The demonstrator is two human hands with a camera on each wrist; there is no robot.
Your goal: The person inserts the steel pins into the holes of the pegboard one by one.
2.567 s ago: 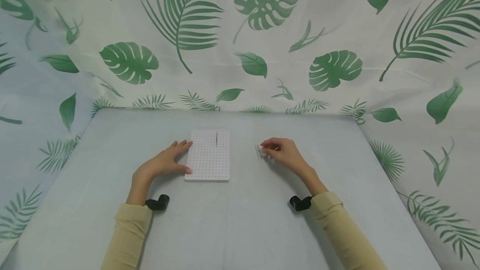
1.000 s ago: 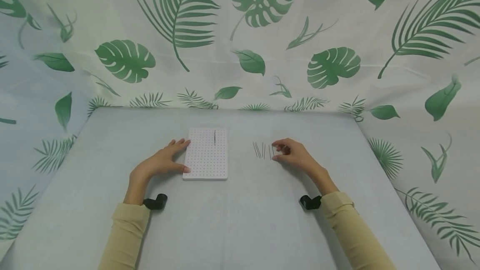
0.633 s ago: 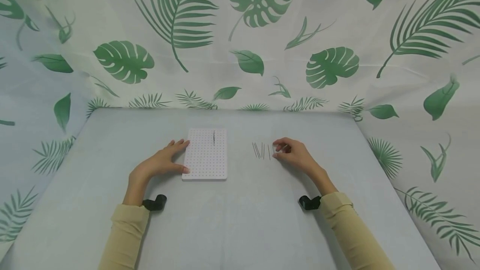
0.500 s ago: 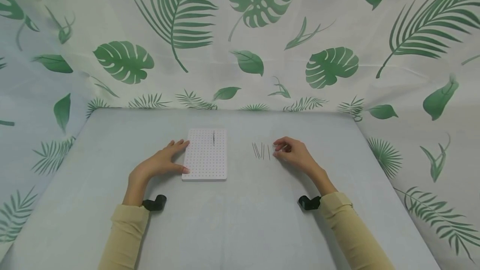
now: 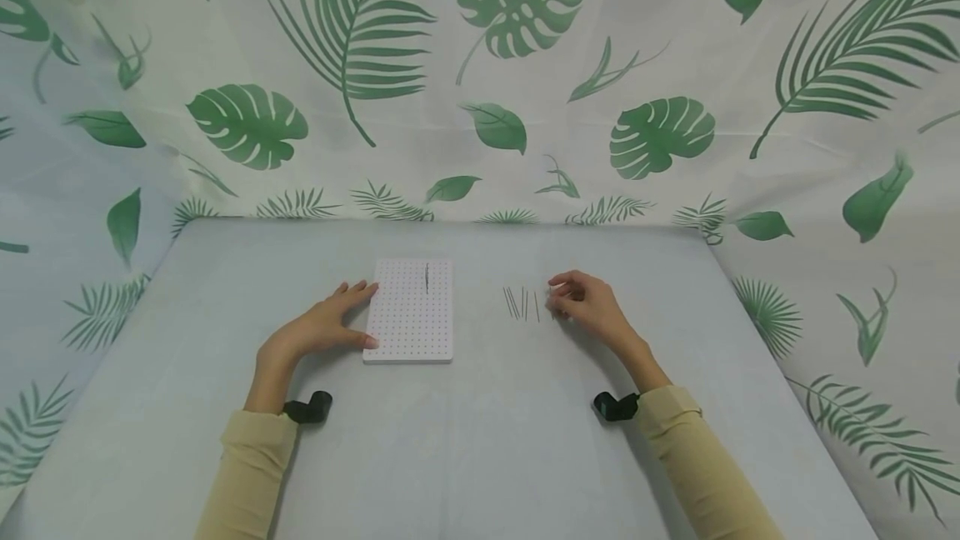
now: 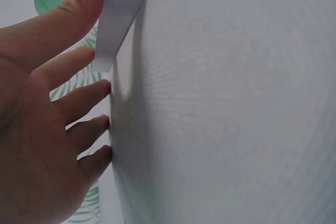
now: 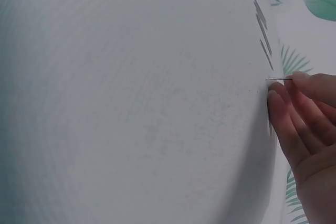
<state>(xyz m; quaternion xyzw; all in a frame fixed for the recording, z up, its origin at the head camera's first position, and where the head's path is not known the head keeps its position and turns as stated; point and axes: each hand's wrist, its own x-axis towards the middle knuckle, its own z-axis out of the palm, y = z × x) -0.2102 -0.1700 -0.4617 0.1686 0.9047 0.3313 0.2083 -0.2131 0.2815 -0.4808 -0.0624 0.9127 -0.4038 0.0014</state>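
Observation:
A white board with a grid of small holes [image 5: 408, 327] lies left of the middle of the table. My left hand [image 5: 318, 327] rests against its left side, thumb at the near corner and forefinger farther up; the fingers are extended. Near the board's far end, a thin dark pin [image 5: 427, 278] shows at one of the holes. My right hand [image 5: 588, 307] pinches another thin metal pin [image 7: 279, 79] between thumb and fingers, close over the table. Just left of that hand, several thin metal pins [image 5: 526, 305] lie in a loose row.
A pale grey tabletop [image 5: 450, 440] spreads around the board. Behind it and at both sides hangs a white cloth printed with green leaves [image 5: 420, 140]. Each wrist carries a small black camera [image 5: 617, 407].
My right hand has moved right from over the row and taken hold of the pin at its right end. The left hand has stayed at the board.

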